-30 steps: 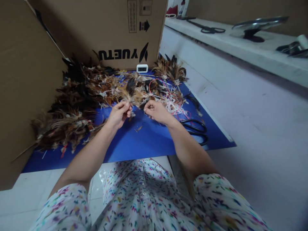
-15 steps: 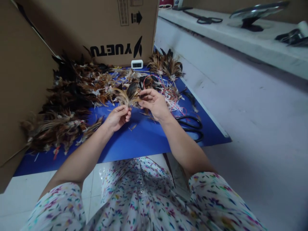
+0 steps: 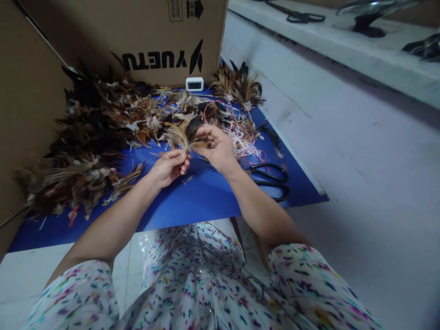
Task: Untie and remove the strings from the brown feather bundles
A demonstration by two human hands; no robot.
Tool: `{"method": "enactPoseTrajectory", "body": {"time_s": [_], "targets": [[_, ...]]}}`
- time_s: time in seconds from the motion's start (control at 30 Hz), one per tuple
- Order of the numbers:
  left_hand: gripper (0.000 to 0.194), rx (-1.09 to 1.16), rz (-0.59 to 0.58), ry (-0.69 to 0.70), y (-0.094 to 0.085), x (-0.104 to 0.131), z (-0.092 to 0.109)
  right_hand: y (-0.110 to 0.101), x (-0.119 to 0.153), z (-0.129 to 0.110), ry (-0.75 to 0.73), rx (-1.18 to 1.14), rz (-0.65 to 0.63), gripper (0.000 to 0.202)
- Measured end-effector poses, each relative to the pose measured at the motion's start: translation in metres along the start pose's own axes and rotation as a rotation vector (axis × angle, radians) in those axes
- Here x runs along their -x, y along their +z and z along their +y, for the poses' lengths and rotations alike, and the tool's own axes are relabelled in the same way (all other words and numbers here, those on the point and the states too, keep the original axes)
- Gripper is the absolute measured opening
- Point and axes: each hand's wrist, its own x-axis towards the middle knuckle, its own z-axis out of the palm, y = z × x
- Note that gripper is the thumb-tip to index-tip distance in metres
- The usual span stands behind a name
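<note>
A small bunch of feathers (image 3: 182, 136), tan with dark ones among them, stands fanned out over the blue tabletop. My left hand (image 3: 171, 166) is closed and pinches the bunch at its pale base. On the bunch's right side, my right hand (image 3: 217, 149) has its thumb and bent fingers round a brown feather; the fingertips are partly hidden among the plumes. Close beyond the right hand lie tangled white and red strips (image 3: 244, 141). Black-handled scissors (image 3: 271, 176) rest by the right forearm, their blades hidden.
Heaps of brown and black feathers (image 3: 92, 133) cover the table's left and back. More bunches (image 3: 237, 87) lie at the back right. A small white digital clock (image 3: 194, 84) stands before a cardboard box (image 3: 154, 27). On the right, a wall ledge (image 3: 330, 32) carries another pair of scissors (image 3: 305, 17).
My right hand has moved in closer to the feather bunch, and its thumb now sits nearer the base. My left hand keeps its pinch. The view has tilted slightly downward.
</note>
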Motion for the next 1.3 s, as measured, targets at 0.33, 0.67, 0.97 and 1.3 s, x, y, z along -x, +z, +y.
{"method": "enactPoseTrajectory", "body": {"time_s": [0.33, 0.67, 0.97, 1.3], "targets": [[0.029, -0.038, 0.020, -0.016, -0.002, -0.001, 0.001, 0.004, 0.003, -0.004, 0.023, -0.003, -0.002, 0.031], [0.028, -0.033, 0.053, -0.025, -0.003, -0.001, 0.003, 0.009, 0.004, -0.006, 0.088, -0.053, -0.001, 0.033], [0.034, -0.047, 0.065, -0.032, -0.002, -0.001, 0.005, 0.010, 0.005, -0.003, 0.048, -0.076, -0.033, 0.025], [0.037, -0.088, 0.167, -0.024, -0.006, -0.001, 0.008, 0.016, 0.009, -0.002, 0.150, -0.009, 0.035, 0.029]]}}
